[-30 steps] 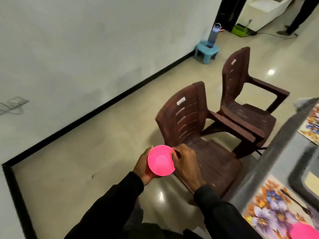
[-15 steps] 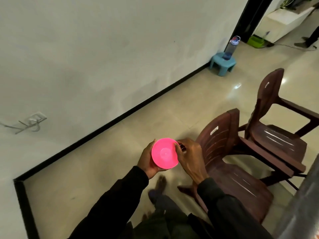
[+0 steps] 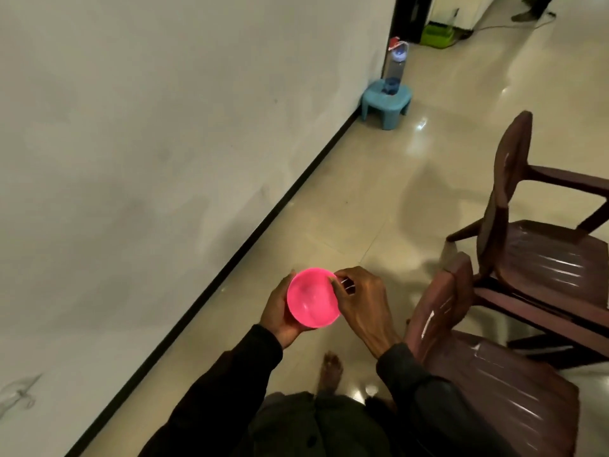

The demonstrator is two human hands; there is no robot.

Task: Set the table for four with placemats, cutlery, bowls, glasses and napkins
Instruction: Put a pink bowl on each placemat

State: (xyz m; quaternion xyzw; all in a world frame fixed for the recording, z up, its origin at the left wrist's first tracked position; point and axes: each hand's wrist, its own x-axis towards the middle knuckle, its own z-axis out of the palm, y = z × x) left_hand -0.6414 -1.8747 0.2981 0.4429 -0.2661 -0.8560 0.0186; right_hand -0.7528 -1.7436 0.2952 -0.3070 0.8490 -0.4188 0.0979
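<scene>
A bright pink plastic bowl (image 3: 312, 297) is held in front of my body, above the tiled floor. My left hand (image 3: 279, 311) cups it from the left and underneath, fingers curled round its side. My right hand (image 3: 361, 301) pinches the bowl's right rim with curled fingers. The bowl's opening faces up toward me. The dining table is out of view.
Two dark brown plastic chairs stand on my right, one close (image 3: 478, 364) and one farther (image 3: 540, 245). A white wall with a black skirting (image 3: 273, 209) runs along the left. A blue stool (image 3: 387, 102) carries a water bottle (image 3: 393, 69) ahead. Open floor lies between wall and chairs.
My view has swung left and forward, so the table and placemat have dropped out of sight and the chairs slid right. Both hands keep hold of the pink bowl.
</scene>
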